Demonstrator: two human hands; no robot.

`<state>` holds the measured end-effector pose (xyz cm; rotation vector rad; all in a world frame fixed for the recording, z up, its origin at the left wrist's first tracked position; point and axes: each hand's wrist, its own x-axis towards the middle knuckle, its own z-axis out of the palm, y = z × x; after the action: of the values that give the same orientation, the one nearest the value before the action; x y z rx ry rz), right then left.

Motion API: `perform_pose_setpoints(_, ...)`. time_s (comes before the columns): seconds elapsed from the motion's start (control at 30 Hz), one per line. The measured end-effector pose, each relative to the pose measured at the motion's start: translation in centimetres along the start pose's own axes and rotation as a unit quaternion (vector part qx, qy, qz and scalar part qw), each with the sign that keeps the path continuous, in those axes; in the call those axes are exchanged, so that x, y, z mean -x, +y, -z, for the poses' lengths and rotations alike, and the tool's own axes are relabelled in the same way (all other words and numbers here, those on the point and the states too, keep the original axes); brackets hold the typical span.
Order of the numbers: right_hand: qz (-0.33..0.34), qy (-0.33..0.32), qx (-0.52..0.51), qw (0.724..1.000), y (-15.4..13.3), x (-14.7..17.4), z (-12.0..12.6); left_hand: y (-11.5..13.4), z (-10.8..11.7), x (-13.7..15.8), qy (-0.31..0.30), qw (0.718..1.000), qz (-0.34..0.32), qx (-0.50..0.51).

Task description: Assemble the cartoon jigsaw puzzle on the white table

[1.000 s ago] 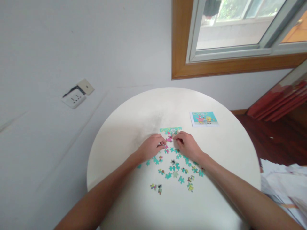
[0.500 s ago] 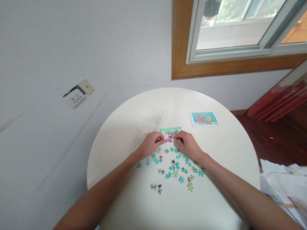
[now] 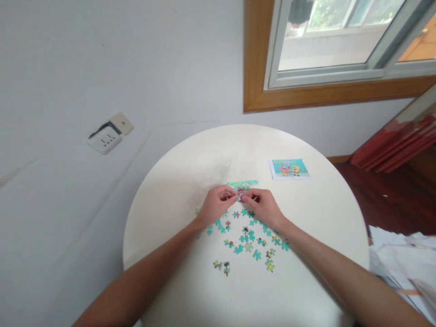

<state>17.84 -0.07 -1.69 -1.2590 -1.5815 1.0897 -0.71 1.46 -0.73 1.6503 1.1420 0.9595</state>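
Note:
My left hand (image 3: 216,203) and my right hand (image 3: 267,206) meet at pink puzzle pieces (image 3: 240,192) on the round table. Thumb and fingers of each are pinched together at the pink pieces' lower edge, partly hiding them. Just beyond lies a joined strip of green and teal puzzle (image 3: 242,183), whose lower part runs behind my fingers. Nearer to me, loose jigsaw pieces are scattered, mostly teal, such as a teal piece (image 3: 257,255) and a small pink piece (image 3: 236,214). Some of them lie under or beside my right wrist.
A cartoon picture card (image 3: 290,169) lies flat at the right rear of the white table (image 3: 170,181). Behind stand a wall with a loose socket plate (image 3: 105,139) and a wood-framed window (image 3: 257,97). White papers or bags (image 3: 395,259) are beside the table on the right.
Both hands have closed in toward each other, and their fingertips now cover more of the pink pieces. The card and the visible loose pieces stay in place.

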Motion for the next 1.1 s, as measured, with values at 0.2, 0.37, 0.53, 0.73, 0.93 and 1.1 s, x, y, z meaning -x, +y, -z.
perform_pose_setpoints(0.2,-0.035,0.006,-0.04,0.999,0.2,-0.3,0.2,0.5,0.0,0.2,-0.005,0.994,-0.049,-0.099)
perform_pose_setpoints(0.37,-0.039,-0.019,-0.06,0.997,0.3,-0.4,0.4,1.0,0.3,0.4,-0.033,0.973,-0.149,-0.175)
perform_pose_setpoints(0.53,-0.04,-0.054,-0.072,0.995,0.3,-0.3,0.4,0.6,0.6,0.2,-0.053,0.965,-0.165,-0.195)
perform_pose_setpoints(0.73,-0.036,-0.061,-0.069,0.995,0.6,-0.2,0.5,0.7,1.0,-0.1,-0.078,0.961,-0.165,-0.21)
perform_pose_setpoints(0.93,-0.04,-0.066,-0.062,0.995,0.6,-0.1,0.4,0.7,0.9,-0.2,-0.073,0.962,-0.155,-0.214)
perform_pose_setpoints(1.1,-0.033,-0.054,-0.022,0.998,0.6,-0.3,0.6,0.5,1.2,-0.3,-0.073,0.955,-0.178,-0.226)
